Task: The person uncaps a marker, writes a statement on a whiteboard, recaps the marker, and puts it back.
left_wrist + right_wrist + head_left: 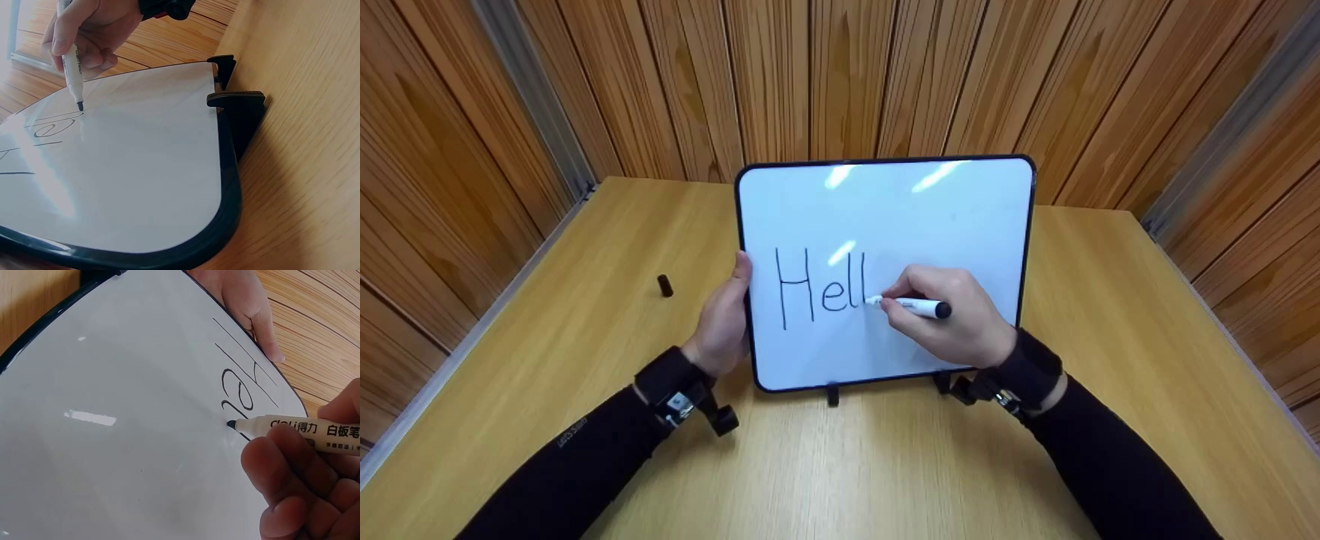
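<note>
A whiteboard (825,214) with a dark rounded frame leans back on a black stand (832,395). Black handwriting (799,285) on it reads "Hell". My right hand (960,315) pinches a white whiteboard marker (919,306) between thumb and fingers. In the right wrist view the marker's dark tip (232,423) meets the board at the lower end of the last "l". My left hand (720,330) holds the board's left edge, thumb along the frame; its other fingers are mostly hidden behind the board.
A small black marker cap (664,286) lies on the wooden table (607,255), left of the board. Wood-panelled walls (847,82) enclose the table at the back and both sides. Two stand feet (236,101) jut out in front of the board's lower edge.
</note>
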Demonstrator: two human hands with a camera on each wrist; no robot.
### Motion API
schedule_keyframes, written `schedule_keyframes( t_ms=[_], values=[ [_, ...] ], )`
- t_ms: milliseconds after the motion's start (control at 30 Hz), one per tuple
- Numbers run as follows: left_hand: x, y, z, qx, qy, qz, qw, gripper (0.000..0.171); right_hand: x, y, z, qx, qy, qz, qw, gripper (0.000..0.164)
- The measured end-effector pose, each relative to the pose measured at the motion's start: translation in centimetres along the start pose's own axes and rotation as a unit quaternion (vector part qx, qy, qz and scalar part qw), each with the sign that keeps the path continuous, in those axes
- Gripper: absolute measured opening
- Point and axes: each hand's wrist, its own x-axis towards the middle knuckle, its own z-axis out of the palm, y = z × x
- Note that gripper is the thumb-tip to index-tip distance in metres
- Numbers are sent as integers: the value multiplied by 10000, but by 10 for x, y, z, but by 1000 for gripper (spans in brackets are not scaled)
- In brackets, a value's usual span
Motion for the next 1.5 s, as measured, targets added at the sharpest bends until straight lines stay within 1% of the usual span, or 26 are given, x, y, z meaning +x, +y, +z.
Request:
schedule_keyframes(
  t_ms=[267,500,700,800,900,967,1067,1267,1500],
  values=[
    [-1,-1,-1,-72,-45,-4,10000,77,0,-3,-1,-3,-142,157,9998,10],
    [-1,-3,-2,-142,-65,-20,9999,84,0,-3,-1,-59,-193,188,9996,10],
    [-2,-4,-3,-203,-113,26,9997,81,1,-4,-8,-88,-167,196,9996,11],
    [-1,-4,-3,-165,-82,13,9998,81,2,-3,-15,-85,7,49,10000,12],
    [-2,-3,-3,-118,13,-38,9999,80,3,0,-22,-185,235,-207,9993,12],
    [-2,-3,-2,-110,77,-66,9999,77,4,3,-26,-228,377,-346,9984,11],
    [-2,-3,-2,-70,95,-55,9999,72,4,7,-31,-249,504,-449,9974,10],
    [-3,0,-3,-49,52,-25,10000,72,3,10,-30,-95,459,-577,9972,8],
    [-2,-2,-2,41,73,-43,10000,80,0,10,-24,-109,288,-664,9973,6]
  ],
)
